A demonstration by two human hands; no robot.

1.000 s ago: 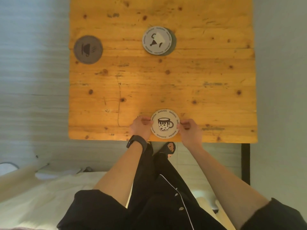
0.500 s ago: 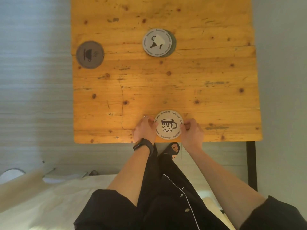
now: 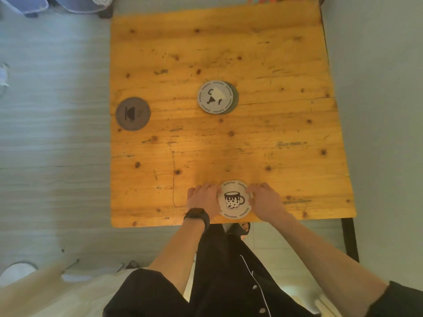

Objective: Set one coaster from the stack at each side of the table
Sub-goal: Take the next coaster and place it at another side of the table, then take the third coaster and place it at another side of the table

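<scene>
A white round coaster with a spotted mug print [image 3: 234, 199] lies flat at the near edge of the wooden table [image 3: 251, 145]. My left hand [image 3: 203, 199] grips its left rim and my right hand [image 3: 265, 200] grips its right rim. The stack of coasters [image 3: 217, 97] sits near the table's middle, a light one on top and a darker one peeking out beneath on the right. A dark grey coaster with a cup print [image 3: 132, 113] lies at the table's left edge.
A black table leg [image 3: 349, 239] shows at the near right corner. Grey floor surrounds the table. My black-clad legs and a sandalled foot [image 3: 240, 228] are under the near edge. Pale fabric [image 3: 45, 294] lies at the lower left.
The view has tilted up, so the table's far edge is now in sight. Both hands stay on the mug coaster at the near edge; the other coasters have not moved on the table.
</scene>
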